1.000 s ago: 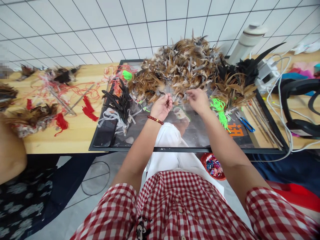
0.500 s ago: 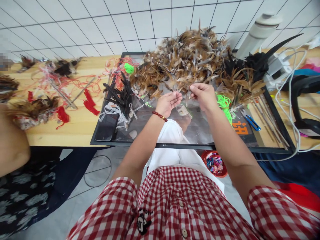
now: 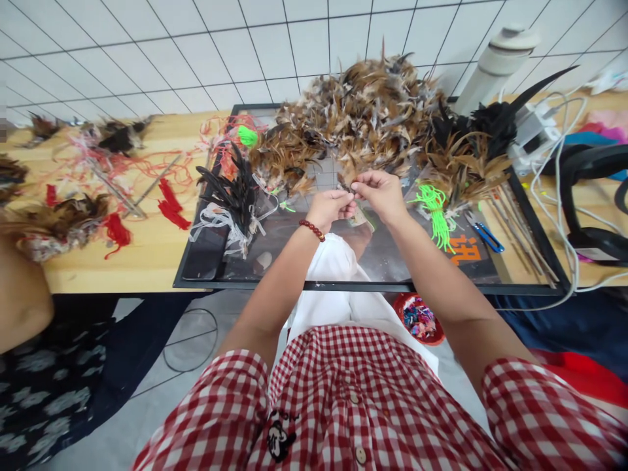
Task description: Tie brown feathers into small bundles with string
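My left hand [image 3: 332, 207] and my right hand [image 3: 379, 194] meet fingertip to fingertip over a black-framed glass sheet [image 3: 314, 286], just in front of a big heap of brown feathers [image 3: 363, 124]. Both hands pinch a small dark feather [image 3: 346, 188] between them. A red bead bracelet [image 3: 311, 229] is on my left wrist. A bundle of black feathers [image 3: 230, 193] tied with white ribbon lies left of my left hand. Green cord [image 3: 436, 212] lies right of my right hand.
Blue snips [image 3: 483, 237] and thin sticks [image 3: 520, 239] lie at the glass's right side. White cables and a charger [image 3: 532, 134] sit far right. Red thread and feather bundles [image 3: 63, 222] litter the wooden table left. Another person's arm [image 3: 19, 301] is at the left edge. A red bowl [image 3: 419, 320] sits below the table.
My hands have come together: the left closed from palm-up and half open, the right moved left to meet it. Both now pinch the small feather.
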### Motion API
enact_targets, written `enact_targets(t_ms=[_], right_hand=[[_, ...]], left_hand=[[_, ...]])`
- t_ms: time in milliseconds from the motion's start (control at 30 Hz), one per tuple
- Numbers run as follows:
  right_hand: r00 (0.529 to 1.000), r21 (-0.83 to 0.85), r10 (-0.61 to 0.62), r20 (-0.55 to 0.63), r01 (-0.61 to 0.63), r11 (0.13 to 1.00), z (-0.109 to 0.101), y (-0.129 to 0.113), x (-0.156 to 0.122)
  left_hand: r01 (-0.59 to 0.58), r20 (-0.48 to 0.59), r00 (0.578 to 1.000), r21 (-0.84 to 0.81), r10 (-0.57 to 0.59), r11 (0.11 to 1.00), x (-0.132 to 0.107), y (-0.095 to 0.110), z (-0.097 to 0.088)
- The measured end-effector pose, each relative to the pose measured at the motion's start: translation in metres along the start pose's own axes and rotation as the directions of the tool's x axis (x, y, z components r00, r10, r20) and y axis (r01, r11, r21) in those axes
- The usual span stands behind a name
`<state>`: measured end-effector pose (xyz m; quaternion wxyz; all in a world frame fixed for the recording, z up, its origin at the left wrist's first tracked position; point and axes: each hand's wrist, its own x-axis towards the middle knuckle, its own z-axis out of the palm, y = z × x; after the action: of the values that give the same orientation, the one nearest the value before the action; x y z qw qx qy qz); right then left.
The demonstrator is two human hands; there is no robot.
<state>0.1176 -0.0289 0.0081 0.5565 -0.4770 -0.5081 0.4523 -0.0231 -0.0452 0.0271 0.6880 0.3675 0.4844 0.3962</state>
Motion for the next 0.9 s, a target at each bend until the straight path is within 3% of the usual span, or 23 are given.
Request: enact_targets(t_ms=[100,200,300,433,567,633,667,733,800,833,900], right_hand=[[0.998,-0.162,-0.058,0.015,0.060,0.985,-0.009,-0.002,0.001],[0.995,-0.498,-0.103,0.002,0.091,0.863,-0.023,-0.011,0.001],[1.000,-0.776,0.002,-0.001,-0.002,0.630,-0.030,-0.021,-0.004],[0.983,-0.938,0.178,0.038,-0.027,0.346,-0.022,-0.029,-0.011],[0.954,-0.970,0.283,0.097,0.027,0.242,-0.019,-0.029,-0.013],[0.950,-0.963,0.293,0.105,0.023,0.270,-0.023,-0.030,-0.011],[0.956,-0.943,0.272,0.110,0.013,0.333,-0.026,-0.030,-0.010],[0.979,-0.819,0.172,0.109,-0.010,0.574,-0.029,-0.029,-0.006],[0.993,-0.549,0.063,0.096,0.000,0.836,-0.028,-0.028,-0.004],[0.995,-0.400,0.028,0.097,0.013,0.917,-0.026,-0.026,-0.003],[0.995,-0.196,-0.017,0.103,0.037,0.980,-0.019,-0.023,-0.003]], left_hand=[[-0.019,-0.009,1.000,0.059,0.019,0.998,-0.001,0.002,0.000],[-0.076,-0.081,0.994,-0.015,0.074,0.997,0.002,0.005,-0.002],[-0.108,-0.158,0.984,-0.157,0.083,0.982,0.005,0.008,-0.006],[-0.103,-0.181,0.982,-0.265,0.055,0.959,0.008,0.009,-0.009],[-0.082,-0.184,0.983,-0.321,0.022,0.944,0.007,0.010,-0.010],[-0.068,-0.181,0.983,-0.332,0.008,0.941,0.006,0.011,-0.009],[-0.063,-0.180,0.984,-0.331,0.002,0.941,0.005,0.011,-0.008],[-0.052,-0.169,0.986,-0.322,-0.004,0.945,0.004,0.011,-0.007],[-0.026,-0.129,0.992,-0.312,-0.015,0.950,0.003,0.010,-0.005],[-0.001,-0.098,0.995,-0.308,-0.031,0.951,0.003,0.009,-0.005],[0.056,-0.033,0.997,-0.304,-0.070,0.951,0.002,0.007,-0.003]])
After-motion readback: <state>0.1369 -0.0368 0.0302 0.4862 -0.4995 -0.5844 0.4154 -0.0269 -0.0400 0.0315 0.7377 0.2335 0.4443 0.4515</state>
